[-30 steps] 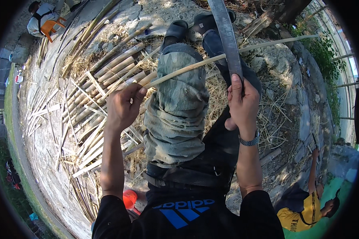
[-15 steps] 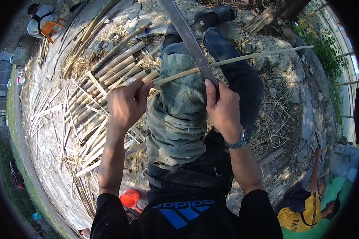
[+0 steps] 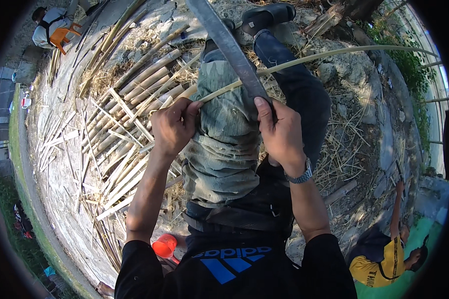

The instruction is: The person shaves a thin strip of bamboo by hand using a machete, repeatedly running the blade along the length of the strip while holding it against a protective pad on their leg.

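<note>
Since the earlier frame, the left hand [image 3: 174,125] has shifted right, closer to the blade, and the strip's far end reaches farther toward the right rim; the blade's tip has swung slightly left.

Seen from above, a seated person has a pale bamboo strip [image 3: 289,64] across a cloth-covered leg [image 3: 224,124], just above the centre. At 10 o'clock the left hand pinches its near end between thumb and curled fingers. Between 2 and 3 o'clock, the right hand [image 3: 280,132] is closed around the base of a long dark blade [image 3: 224,42], thumb along its flat; its grip beneath is hidden. The blade points to 11 o'clock and crosses the strip.

The step in hand looks like shaving or smoothing the strip. The next move seems to call for a steady pinch and a shallow blade angle as strip and edge slide past each other.

The leg directly beneath leaves little room for a slip. The strip bends away to 2 o'clock, overlapping green plants [image 3: 406,70]; contact is unclear. Bamboo poles [image 3: 147,89] lie at 10 o'clock, split pieces [image 3: 127,184] between 8 and 9, shavings [image 3: 341,149] at 3, an orange-red plastic vessel [image 3: 163,247] at 7, and a co-worker in yellow [image 3: 371,266] at 4.
</note>
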A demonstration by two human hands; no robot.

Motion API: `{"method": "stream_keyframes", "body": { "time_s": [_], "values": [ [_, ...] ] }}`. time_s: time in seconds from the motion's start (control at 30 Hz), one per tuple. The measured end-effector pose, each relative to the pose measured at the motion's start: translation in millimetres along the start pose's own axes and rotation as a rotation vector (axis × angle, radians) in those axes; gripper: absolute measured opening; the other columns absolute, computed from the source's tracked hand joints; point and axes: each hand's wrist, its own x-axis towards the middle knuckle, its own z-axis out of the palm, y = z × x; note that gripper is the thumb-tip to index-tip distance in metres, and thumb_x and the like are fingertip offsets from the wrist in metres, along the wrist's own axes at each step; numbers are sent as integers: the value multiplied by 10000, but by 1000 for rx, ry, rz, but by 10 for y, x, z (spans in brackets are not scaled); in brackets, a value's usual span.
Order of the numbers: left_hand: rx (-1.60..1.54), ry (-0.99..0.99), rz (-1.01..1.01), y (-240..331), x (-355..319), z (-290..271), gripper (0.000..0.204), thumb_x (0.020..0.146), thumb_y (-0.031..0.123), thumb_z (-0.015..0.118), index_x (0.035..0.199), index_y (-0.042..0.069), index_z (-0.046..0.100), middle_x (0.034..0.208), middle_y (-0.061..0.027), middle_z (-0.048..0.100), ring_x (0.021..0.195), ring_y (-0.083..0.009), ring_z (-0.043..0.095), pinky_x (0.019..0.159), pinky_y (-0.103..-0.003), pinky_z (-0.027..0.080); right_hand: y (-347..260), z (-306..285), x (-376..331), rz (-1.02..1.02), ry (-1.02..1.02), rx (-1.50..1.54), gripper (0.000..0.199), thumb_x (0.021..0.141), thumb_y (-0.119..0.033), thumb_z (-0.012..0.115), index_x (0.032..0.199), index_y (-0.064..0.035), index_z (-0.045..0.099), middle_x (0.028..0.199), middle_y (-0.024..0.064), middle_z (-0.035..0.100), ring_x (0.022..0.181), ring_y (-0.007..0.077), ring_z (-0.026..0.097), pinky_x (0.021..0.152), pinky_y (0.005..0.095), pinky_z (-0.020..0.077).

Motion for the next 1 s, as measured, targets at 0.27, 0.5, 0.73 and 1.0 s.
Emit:
{"method": "stream_keyframes", "body": {
  "time_s": [0.27,0.5,0.73,1.0],
  "values": [
    [-75,-182,-184,163,110,-192,378,1016,294,687,736,41,668,493,-102,516,408,-251,482,449,-392,392,95,93,-4,-176,104,-145,356,1061,-304,620,891,6,669,556,147,554,441,270,552,462,383,396],
    [-194,-277,-285,133,168,-177,446,1024,360,677,763,-1,681,510,-124,510,451,-180,408,472,-381,355,-3,-248,206,112,178,45,342,1056,-299,629,920,10,685,571,150,555,453,249,558,470,375,410],
    [-99,-288,-240,120,223,-199,429,1008,352,697,745,14,670,503,-112,531,431,-211,490,480,-384,407,-10,52,45,-113,10,-92,327,1048,-276,639,882,3,676,569,188,569,458,336,571,464,410,415],
    [104,-56,72,154,128,-99,297,981,235,726,747,60,675,517,-110,540,415,-275,524,432,-380,398,69,185,35,-177,125,-95,388,1066,-307,603,856,16,651,566,177,561,469,348,553,479,428,410]
  ]
}}
